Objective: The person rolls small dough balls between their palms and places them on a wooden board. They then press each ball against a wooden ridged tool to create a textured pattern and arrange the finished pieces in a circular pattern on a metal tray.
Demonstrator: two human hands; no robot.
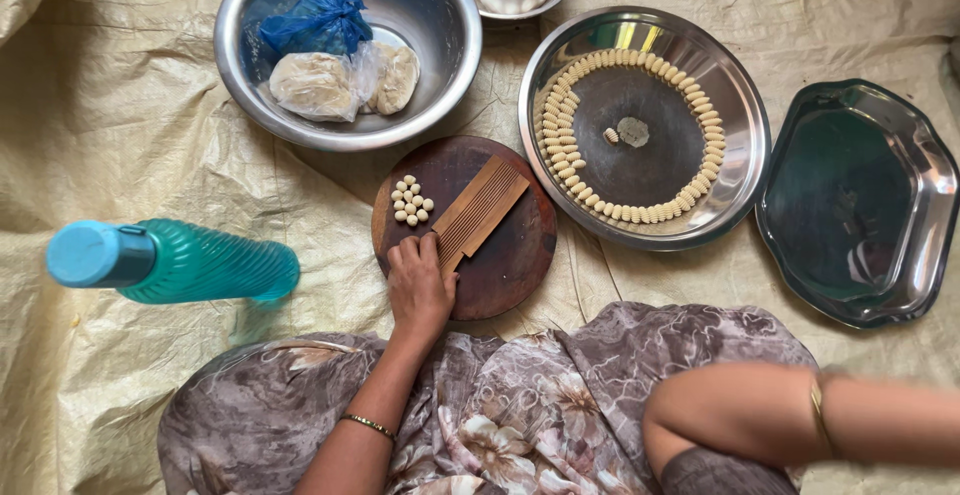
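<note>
The left hand (418, 285) rests fingers together on the round wooden board (505, 275), fingertips touching the ridged wooden comb (480, 211). Small dough balls (411, 200) lie just beyond the hand. Everything sits on a creased beige floor sheet (110, 125). The right hand is cut off past the frame's edge.

Round board (500, 265): dark wood, matt, worn. Ridged comb board (480, 210): lighter wood, grooved. Deep bowl (440, 15), round tray (740, 155), scalloped tray (930, 185): polished steel, glossy, reflective. Bottle (200, 263): teal plastic, ribbed, translucent; cap smooth. Dough bags (320, 80): thin crinkled plastic, clear and blue. Ground sheet (120, 115): beige woven plastic, creased, dull sheen. Garment (520, 415): soft floral cloth. Bangle (370, 424): shiny metal.
</note>
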